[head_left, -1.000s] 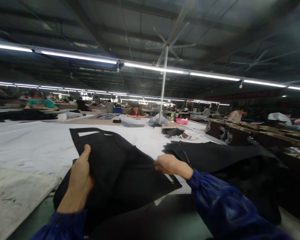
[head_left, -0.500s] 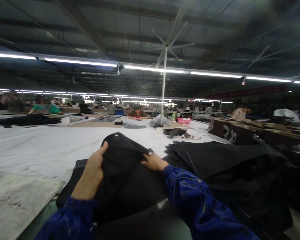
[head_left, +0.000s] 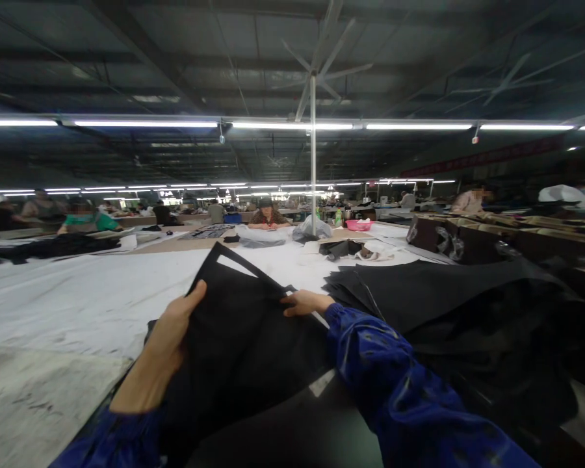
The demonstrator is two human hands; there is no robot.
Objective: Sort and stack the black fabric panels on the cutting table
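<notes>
Black fabric [head_left: 244, 338] hangs raised in front of me, its top corner pointing up and a narrow gap showing between its upper edge strip and the rest. At its left edge my left hand [head_left: 173, 328] grips it, thumb on the near face and fingers hidden behind. My right hand [head_left: 306, 303] pinches the upper right edge. Both arms wear blue sleeves. More black fabric lies in a layered pile [head_left: 433, 299] just right of my right hand.
A white-covered table [head_left: 88, 286] stretches ahead, with a pale board [head_left: 43, 390] at the near left. Farther off are a pole [head_left: 313, 156], a pink basin [head_left: 359, 225] and plastic bags [head_left: 312, 229]. Brown boxes [head_left: 426, 235] stand at right. Several people sit or stand beyond.
The fabric's top corner has risen and moved slightly left, and the gap below its upper edge has widened. My left hand has shifted left; my right hand has moved slightly up and right.
</notes>
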